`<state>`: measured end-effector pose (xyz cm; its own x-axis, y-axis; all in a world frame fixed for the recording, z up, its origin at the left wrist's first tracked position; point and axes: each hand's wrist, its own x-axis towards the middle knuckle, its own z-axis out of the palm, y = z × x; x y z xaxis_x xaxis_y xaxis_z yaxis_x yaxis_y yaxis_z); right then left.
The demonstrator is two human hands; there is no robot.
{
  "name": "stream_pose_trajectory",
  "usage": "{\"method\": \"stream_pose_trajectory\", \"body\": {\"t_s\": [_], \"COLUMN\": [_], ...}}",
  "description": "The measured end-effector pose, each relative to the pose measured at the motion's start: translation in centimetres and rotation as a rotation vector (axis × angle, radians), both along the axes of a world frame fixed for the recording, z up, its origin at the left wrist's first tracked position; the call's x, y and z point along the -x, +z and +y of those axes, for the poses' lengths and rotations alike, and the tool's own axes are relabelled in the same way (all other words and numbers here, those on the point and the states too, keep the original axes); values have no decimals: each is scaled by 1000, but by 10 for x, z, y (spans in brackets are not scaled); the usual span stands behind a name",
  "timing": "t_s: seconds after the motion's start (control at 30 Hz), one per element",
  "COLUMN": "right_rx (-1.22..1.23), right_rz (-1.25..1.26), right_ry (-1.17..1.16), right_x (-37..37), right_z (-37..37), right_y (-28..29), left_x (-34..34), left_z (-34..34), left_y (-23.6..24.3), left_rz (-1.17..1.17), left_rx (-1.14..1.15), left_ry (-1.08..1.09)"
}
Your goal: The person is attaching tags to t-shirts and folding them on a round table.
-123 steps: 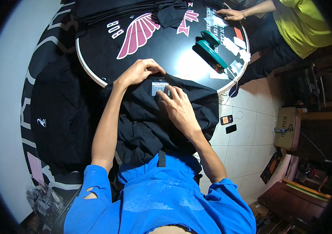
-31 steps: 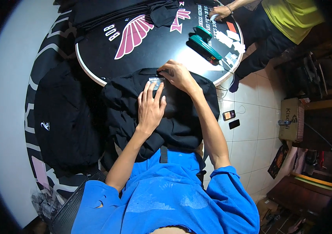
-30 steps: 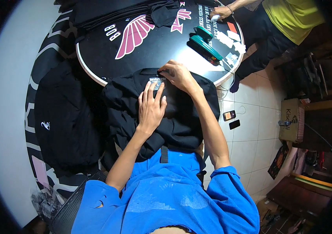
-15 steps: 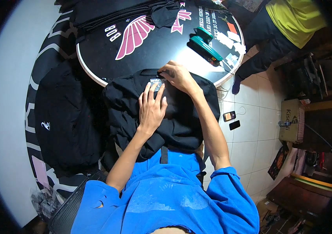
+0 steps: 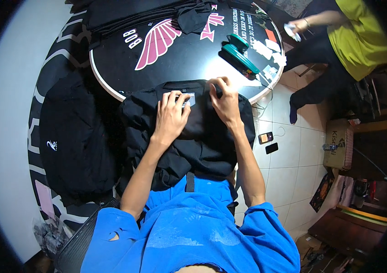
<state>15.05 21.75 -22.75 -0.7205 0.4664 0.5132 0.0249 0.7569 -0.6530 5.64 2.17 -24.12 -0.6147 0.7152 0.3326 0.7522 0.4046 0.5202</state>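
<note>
A black garment (image 5: 184, 154) is spread from my lap onto the round table's near edge, neckline at the top, with a pale label (image 5: 190, 100) inside. My left hand (image 5: 170, 113) lies on the cloth over the label, fingers bent and slightly apart, partly covering it. My right hand (image 5: 225, 102) is at the right side of the neckline, fingers curled on the fabric; their tips are hard to make out. Just beyond it, on the table, sits a teal handled tool (image 5: 241, 57) like a small press, with a cord.
Folded dark garments (image 5: 129, 13) lie on the round table (image 5: 111, 68). Another dark garment (image 5: 73, 150) lies at left. A co-worker in yellow (image 5: 357, 41) stands at right, holding something white. Two phones (image 5: 271, 148) are on the tiled floor, near a cardboard box (image 5: 339, 141).
My right hand has moved right, away from the label along the neckline; my left hand has shifted slightly up-left. The co-worker has moved right, away from the table, with the white item.
</note>
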Motion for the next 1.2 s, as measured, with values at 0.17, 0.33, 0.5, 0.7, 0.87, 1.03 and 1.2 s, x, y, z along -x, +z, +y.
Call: {"method": "stream_pose_trajectory", "body": {"t_s": [0.17,0.33,0.5,0.7,0.87,1.03,1.2], "right_rx": [-156,-199,-239,-85,-51,-63,-220], "right_rz": [-70,-374,-387,-427,-445,-437,-239], "right_ry": [-7,169,220,259,267,142,157], "right_x": [-27,-42,-38,-33,-31,-34,-39], "right_z": [-4,-1,6,14,18,4,-2], "right_y": [-4,-5,-4,7,14,17,-9], "left_x": [31,61,78,94,97,83,67], "left_z": [-11,-49,-59,-57,-51,-54,-68], "left_y": [11,9,3,9,15,-1,-15], "left_rz": [-173,45,58,-126,-297,62,45], "left_rx": [-145,3,-5,27,-18,-113,-34], "left_ry": [-118,-152,-174,-190,-153,-94,-57]}}
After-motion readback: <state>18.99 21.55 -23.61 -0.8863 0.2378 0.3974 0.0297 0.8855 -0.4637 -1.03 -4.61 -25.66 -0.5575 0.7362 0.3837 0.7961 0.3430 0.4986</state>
